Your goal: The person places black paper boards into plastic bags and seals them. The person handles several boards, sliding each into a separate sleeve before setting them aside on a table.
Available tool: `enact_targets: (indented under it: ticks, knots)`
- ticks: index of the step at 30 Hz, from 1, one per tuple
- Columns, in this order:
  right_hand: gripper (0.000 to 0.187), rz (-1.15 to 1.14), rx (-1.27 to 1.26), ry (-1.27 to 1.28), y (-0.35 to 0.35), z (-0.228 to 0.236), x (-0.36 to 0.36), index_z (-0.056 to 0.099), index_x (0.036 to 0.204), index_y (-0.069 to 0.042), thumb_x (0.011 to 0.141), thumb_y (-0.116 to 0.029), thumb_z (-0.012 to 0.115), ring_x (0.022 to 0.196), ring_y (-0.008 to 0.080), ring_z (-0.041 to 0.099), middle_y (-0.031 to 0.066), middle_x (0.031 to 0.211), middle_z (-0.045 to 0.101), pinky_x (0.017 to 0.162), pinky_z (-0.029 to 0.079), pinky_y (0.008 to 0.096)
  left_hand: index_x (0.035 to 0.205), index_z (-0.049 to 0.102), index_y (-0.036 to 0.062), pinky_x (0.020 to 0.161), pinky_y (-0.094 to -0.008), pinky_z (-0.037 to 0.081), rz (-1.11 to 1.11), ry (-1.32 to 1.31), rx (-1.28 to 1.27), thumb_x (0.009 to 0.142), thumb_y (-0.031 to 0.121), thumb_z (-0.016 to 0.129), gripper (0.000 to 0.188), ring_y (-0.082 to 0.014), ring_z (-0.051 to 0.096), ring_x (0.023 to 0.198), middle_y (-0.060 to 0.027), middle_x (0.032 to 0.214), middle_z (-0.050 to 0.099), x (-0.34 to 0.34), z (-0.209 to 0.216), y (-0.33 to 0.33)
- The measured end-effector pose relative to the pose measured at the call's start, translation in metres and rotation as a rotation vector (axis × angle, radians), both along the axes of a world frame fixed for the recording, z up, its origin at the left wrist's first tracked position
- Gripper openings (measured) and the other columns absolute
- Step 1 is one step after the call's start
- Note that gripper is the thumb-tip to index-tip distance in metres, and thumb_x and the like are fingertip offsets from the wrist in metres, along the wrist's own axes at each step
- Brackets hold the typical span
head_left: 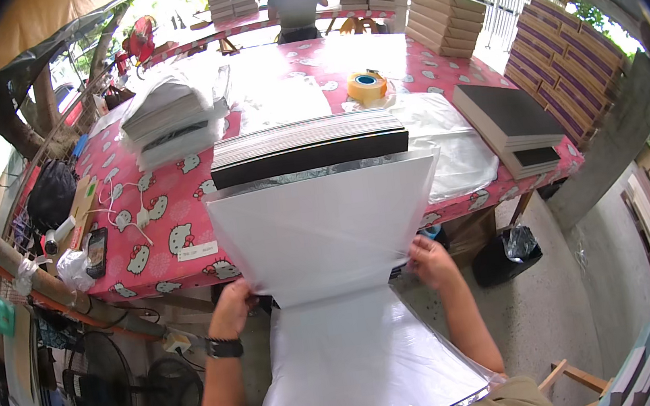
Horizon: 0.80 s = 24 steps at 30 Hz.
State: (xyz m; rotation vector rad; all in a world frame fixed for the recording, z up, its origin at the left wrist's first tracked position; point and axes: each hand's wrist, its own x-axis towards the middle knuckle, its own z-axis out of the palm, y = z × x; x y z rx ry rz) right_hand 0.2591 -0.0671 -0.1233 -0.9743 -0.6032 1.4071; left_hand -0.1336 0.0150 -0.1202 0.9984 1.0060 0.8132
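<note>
A clear plastic bag [335, 283] covers a white sheet [327, 219] that stands tilted at the table's near edge. My left hand [232, 305] pinches the bag's left edge near the lower corner of the sheet. On the opposite edge, the fingers of my right hand [434, 263] are closed on the same bag. Directly behind the sheet sits a thick stack of sheets with a black front face [311, 154]. Across my lap lies a glossy white plastic-wrapped sheet [345, 363]; I cannot tell whether it is joined to the upright one.
Plastic-wrapped stacks [168, 117] are at the table's left, with a phone [96, 251] and white cable nearby. A tape roll [366, 85], flat plastic bags [448, 147] and a grey-topped stack [509, 119] lie right. A black bin [506, 255] stands below; a person [296, 3] sits beyond.
</note>
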Motion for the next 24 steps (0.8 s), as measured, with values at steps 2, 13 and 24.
enact_targets:
  ticks: [2,13,24]
  knots:
    - [0.015,-0.023,-0.063,0.071,-0.011,-0.048,-0.006,0.054,0.092,-0.006,0.080,-0.014,0.058,0.062,0.0094,0.052,-0.0003,0.074,0.056,0.057,0.044,0.0234,0.084,0.061,0.0078,0.059,-0.0217,0.037,0.035,0.070,0.152,0.082,0.025,0.048,0.022,-0.0035,0.045,0.068,0.0065,0.074,0.054,0.010,-0.023,-0.018]
    - [0.024,-0.277,-0.175,-0.581,-0.005,-0.182,-0.009,0.058,0.091,0.001,0.076,-0.016,0.062,0.064,0.0098,0.054,0.0039,0.074,0.059,0.058,0.043,0.0235,0.071,0.057,0.0013,0.064,-0.0335,0.042,0.450,0.798,0.697,0.074,0.019,0.060,0.018,-0.0240,0.054,0.069,-0.0112,0.071,0.055,0.010,-0.151,-0.024]
    - [0.027,-0.162,-0.215,-0.875,-0.017,-0.163,-0.016,0.059,0.092,-0.001,0.074,-0.021,0.060,0.074,0.0158,0.057,0.0090,0.079,0.062,0.068,0.044,0.0285,0.089,0.054,0.0153,0.077,-0.0411,0.032,0.668,0.245,2.103,0.079,0.031,0.052,0.018,-0.0209,0.040,0.086,-0.0023,0.088,0.047,0.028,0.230,-0.062]
